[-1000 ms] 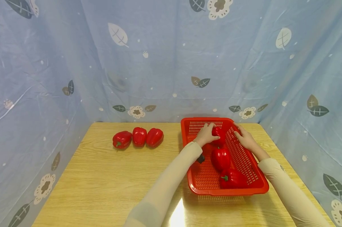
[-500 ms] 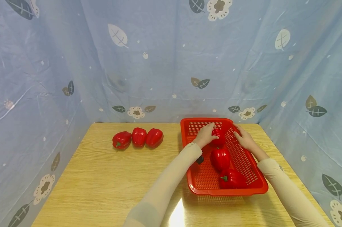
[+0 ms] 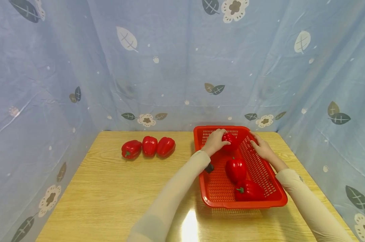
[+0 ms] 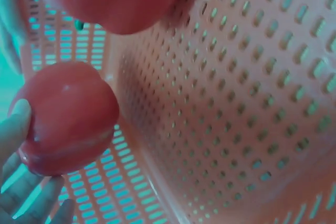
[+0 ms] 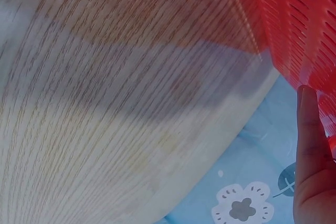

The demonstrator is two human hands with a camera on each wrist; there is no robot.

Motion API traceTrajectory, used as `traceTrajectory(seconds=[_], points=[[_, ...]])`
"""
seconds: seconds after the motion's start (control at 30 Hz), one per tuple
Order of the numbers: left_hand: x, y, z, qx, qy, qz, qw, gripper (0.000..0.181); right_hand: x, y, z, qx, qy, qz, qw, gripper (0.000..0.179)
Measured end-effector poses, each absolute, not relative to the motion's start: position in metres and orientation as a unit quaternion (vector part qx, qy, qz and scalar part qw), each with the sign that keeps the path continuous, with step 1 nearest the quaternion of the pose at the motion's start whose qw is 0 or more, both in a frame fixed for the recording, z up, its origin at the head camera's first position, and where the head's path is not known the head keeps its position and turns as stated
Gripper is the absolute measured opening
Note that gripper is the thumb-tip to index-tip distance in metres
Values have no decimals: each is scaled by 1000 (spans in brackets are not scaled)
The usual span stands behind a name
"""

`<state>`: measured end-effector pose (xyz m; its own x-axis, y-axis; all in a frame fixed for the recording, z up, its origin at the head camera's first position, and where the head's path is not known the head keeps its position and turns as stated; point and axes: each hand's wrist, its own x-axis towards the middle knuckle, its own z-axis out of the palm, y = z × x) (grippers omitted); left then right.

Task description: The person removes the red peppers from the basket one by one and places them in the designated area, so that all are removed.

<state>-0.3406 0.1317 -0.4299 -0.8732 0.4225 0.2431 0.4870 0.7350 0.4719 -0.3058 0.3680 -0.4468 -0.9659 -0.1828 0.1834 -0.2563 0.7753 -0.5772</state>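
Note:
My left hand holds a red bell pepper near the far end of a red plastic basket. In the left wrist view the thumb and fingertips grip this bell pepper from one side. Two more red bell peppers lie in the basket: a middle pepper and a near pepper with a green stem. At the basket's right rim, my right hand holds the wall, thumb inside. One straight finger shows along the outer wall in the right wrist view.
Three red bell peppers lie in a row on the wooden table, left of the basket. A blue patterned curtain hangs behind the table and along both sides.
My left hand has shifted slightly left and toward the far side with the bell pepper, opening a gap from the middle pepper. The right hand stays at the rim.

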Motion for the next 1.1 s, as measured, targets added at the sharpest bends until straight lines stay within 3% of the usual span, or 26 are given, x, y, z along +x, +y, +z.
traceTrajectory(seconds=[1.1], points=[[-323, 101, -388, -274, -858, -425, 88, 40, -303, 366, -443, 116, -942, 310, 55, 51]])
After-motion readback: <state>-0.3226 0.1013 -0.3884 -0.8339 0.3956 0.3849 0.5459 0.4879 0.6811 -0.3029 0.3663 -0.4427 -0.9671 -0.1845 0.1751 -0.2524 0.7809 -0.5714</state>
